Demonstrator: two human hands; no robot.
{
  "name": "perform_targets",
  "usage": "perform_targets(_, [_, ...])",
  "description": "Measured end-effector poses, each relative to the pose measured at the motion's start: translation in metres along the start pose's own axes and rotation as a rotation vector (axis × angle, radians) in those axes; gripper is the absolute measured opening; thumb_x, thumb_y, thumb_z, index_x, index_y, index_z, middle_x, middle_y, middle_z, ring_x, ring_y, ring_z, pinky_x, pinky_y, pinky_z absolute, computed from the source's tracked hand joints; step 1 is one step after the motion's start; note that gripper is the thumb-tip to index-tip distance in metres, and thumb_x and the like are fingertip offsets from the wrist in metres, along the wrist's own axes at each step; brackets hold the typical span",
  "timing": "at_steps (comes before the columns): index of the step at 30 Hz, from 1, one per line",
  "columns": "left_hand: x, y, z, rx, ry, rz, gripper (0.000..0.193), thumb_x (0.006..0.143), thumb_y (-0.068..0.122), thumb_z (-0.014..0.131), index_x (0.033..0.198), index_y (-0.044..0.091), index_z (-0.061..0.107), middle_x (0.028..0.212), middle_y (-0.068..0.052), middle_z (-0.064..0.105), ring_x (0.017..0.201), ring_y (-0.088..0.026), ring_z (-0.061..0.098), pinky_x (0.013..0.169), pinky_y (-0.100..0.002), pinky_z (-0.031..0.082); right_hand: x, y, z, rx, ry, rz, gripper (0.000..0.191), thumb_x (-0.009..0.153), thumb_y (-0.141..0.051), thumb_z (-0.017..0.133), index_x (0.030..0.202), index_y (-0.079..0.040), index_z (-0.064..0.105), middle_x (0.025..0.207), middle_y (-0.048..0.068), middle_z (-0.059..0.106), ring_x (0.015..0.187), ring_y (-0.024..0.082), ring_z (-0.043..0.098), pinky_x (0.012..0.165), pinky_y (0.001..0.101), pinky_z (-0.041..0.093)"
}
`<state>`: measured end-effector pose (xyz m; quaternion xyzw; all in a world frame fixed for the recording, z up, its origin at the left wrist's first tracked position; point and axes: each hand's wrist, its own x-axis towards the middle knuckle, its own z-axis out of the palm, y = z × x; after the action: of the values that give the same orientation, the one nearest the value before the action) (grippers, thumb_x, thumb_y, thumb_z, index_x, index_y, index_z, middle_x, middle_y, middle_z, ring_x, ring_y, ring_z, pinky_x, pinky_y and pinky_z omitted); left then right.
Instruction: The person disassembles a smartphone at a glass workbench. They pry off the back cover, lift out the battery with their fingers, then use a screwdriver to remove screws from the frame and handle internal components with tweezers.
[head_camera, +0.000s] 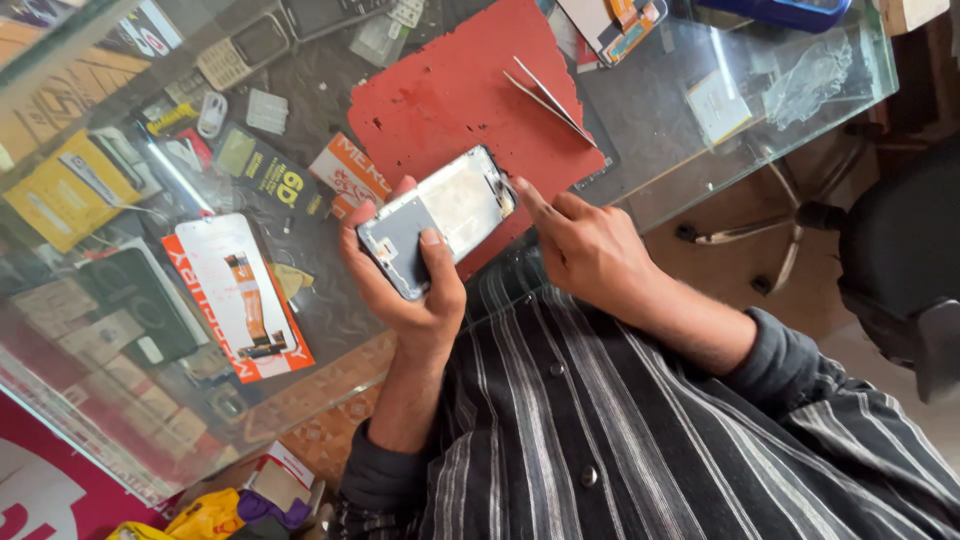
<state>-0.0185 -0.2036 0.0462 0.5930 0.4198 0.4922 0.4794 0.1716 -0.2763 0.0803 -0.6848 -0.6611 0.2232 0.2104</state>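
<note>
1. The left hand (405, 285) grips an opened phone frame (438, 218), thumb laid across its pale inner face and fingers wrapped behind, holding it tilted above the near edge of the glass table (700, 150).
2. The right hand (590, 245) holds nothing; its index finger is extended and presses on the frame's upper corner, the other fingers curled in.
3. The frame sits in the air between both hands, just in front of the red mat (450, 90), not resting on it.
4. Tweezers (550, 98) lie unused on the mat's right part, well apart from either hand.
5. A packaged replacement screen with an orange flex cable (240, 295) lies on the glass to the left.
6. Judged for good practice: the pressing fingertip should work along the edge with light, even pressure, while the left thumb steadies the middle without bending the thin frame; keeping the piece over the mat would guard against a drop.
</note>
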Motion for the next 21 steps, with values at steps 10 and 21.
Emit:
perform_targets(10, [0.009,-0.001,-0.005,-0.026,0.005,-0.027,0.055,0.102,-0.001,0.058,0.149,-0.006,0.03,0.138,-0.031,0.055,0.131,-0.034,0.061,0.114,-0.04,0.051,0.032,0.014,0.004,-0.035,0.041,-0.081,0.058,0.091,-0.003,0.063,0.148,-0.005,0.055,0.08,0.011,0.057,0.059,0.033,0.058,0.05,0.0446,0.046])
perform_targets(21, [0.036,-0.007,-0.015,-0.131,-0.003,-0.077,0.055,0.097,-0.006,0.06,0.148,-0.005,0.037,0.137,-0.014,0.051,0.125,-0.033,0.069,0.106,-0.039,0.056,0.042,0.031,0.01,-0.108,0.073,-0.186,0.051,0.094,-0.009,0.068,0.145,-0.006,0.058,0.076,0.008,0.057,0.057,0.029,0.058,0.049,0.0433,0.046])
